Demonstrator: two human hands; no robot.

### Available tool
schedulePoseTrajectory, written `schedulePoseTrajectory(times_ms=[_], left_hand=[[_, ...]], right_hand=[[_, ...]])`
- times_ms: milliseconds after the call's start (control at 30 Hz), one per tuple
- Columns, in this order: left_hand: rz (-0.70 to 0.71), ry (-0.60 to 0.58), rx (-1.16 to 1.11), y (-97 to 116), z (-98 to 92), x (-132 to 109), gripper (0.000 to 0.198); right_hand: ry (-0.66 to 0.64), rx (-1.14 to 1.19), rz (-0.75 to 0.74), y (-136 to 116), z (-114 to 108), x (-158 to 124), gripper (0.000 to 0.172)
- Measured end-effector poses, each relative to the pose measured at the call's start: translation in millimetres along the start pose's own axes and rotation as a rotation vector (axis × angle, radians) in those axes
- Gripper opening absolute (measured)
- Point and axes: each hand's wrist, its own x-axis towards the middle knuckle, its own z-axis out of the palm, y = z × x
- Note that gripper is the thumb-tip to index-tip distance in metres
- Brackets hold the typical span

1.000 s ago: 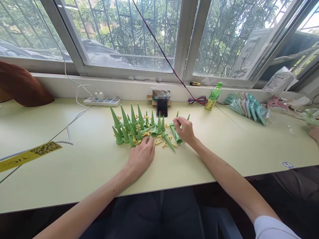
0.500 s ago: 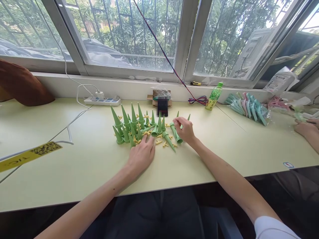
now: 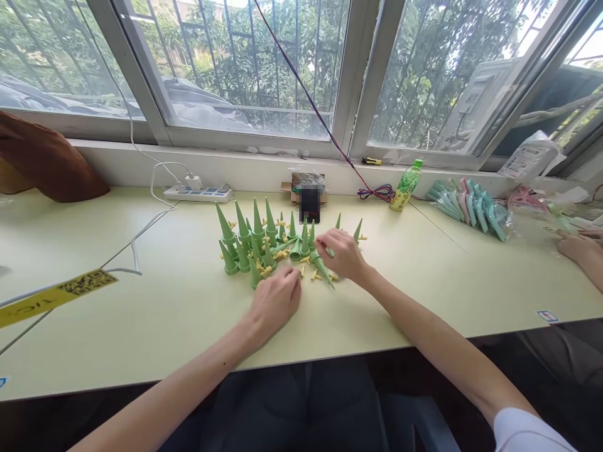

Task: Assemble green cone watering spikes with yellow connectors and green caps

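Where the head view looks down on the worktop (image 3: 164, 314), I see green cones (image 3: 258, 223) standing in a cluster, with yellow pieces (image 3: 315, 275) scattered among and beside them. The left hand (image 3: 277, 300) rests low at the cluster's near edge, fingers curled; I cannot tell whether its grip holds anything. The right hand (image 3: 343, 253) is over the cluster's right side, thumb and fingertips drawn together; whether that grip pinches a piece, I cannot tell. A fallen cone (image 3: 324, 270) lies just on its near side. The step in hand looks like handling the small pieces beside the cones; to my eye, the next move calls for a fine fingertip pinch that leaves the upright cones undisturbed.
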Motion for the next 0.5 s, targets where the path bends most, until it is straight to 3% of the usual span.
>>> schedulePoseTrajectory(times_ms=[67, 167, 367, 500], left_hand=[[0.011, 0.015, 0.0, 0, 2.1, -1, 0.028], [0.003, 0.029, -0.008, 0, 3.8, 0, 0.028], [-0.014, 0.041, -0.038, -2, 6.2, 1, 0.028], [-0.009, 0.039, -0.053, -2, 8.0, 1, 0.028]], right_hand=[[-0.16, -0.068, -0.078, -15, 0, 10, 0.023], [-0.354, -0.17, -0.06, -34, 3, 29, 0.016], [-0.62, -0.238, -0.013, -52, 16, 61, 0.011], [-0.721, -0.305, 0.04, -57, 25, 68, 0.012]])
